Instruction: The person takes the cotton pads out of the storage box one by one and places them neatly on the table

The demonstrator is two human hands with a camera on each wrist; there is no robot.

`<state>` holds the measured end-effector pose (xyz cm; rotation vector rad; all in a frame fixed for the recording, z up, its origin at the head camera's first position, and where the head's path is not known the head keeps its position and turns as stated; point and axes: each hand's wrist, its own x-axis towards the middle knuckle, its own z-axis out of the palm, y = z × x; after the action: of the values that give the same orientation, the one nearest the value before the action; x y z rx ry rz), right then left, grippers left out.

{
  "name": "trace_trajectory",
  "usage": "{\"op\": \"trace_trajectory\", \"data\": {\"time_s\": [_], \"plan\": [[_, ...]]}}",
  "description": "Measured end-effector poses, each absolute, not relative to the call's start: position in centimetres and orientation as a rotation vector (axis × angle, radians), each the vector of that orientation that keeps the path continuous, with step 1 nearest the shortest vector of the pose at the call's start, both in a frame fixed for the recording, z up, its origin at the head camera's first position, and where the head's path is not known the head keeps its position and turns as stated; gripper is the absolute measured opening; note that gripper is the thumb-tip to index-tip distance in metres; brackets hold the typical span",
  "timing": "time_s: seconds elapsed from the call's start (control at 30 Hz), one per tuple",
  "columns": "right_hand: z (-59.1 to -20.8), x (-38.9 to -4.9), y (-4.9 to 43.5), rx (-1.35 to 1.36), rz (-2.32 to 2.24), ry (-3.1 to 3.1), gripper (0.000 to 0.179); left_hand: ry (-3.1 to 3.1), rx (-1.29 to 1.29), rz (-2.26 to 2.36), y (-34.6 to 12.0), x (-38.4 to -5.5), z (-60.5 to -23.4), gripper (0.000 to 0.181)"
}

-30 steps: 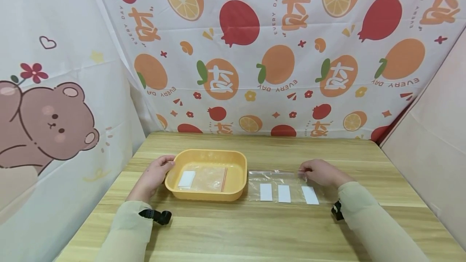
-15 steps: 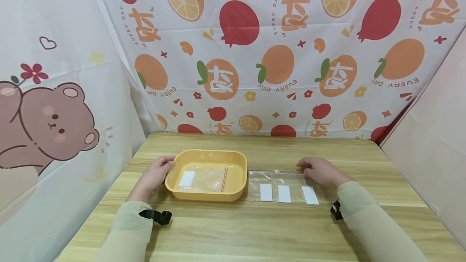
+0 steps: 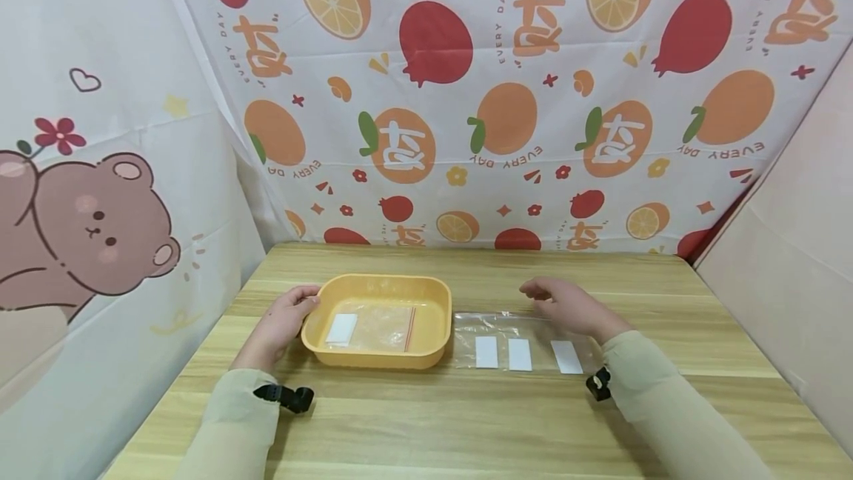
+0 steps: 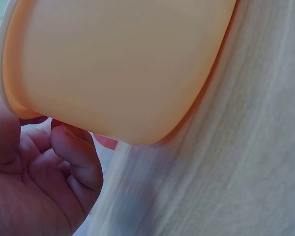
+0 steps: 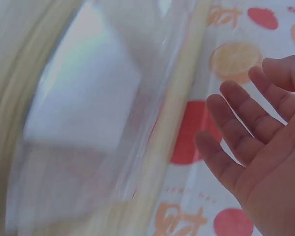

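Yellow and round-cornered, the tray (image 3: 376, 359) sits on the wood-grained table (image 3: 466, 421) in front of you, left of the middle. Your left hand (image 3: 283, 318) pinches it by the rim at its left end, and the left wrist view shows those fingers curled in against it. Inside lies a clear zip bag (image 3: 381, 326), flat, with a white rectangle (image 3: 342, 328) at its left and a red line (image 3: 409, 329) towards its right end. Just beside the tray's right end, more clear plastic (image 3: 541, 355) lies on the table with three white rectangles (image 3: 520, 355) in a row; you cannot tell whether it is one bag or several overlapping. Your right hand (image 3: 576, 306) hovers by its far edge, gripping nothing, fingers loosely spread. Each pale sleeve (image 3: 229, 413) ends near a black wrist strap (image 3: 286, 396). Behind the table hangs a fruit-printed cloth (image 3: 426, 206); a bear-printed one (image 3: 106, 221) hangs to your left.
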<state>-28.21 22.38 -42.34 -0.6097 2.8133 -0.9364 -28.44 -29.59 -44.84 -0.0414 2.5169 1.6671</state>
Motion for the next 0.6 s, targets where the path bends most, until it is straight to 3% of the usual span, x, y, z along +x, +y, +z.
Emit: {"op": "trace_trajectory", "data": {"time_s": [0.6], "plan": [[-39.3,-25.6,15.0,-0.709,-1.322,2.537,0.035,2.521,-0.043,1.665,-29.5,-28.3,-44.7,0.045]]}}
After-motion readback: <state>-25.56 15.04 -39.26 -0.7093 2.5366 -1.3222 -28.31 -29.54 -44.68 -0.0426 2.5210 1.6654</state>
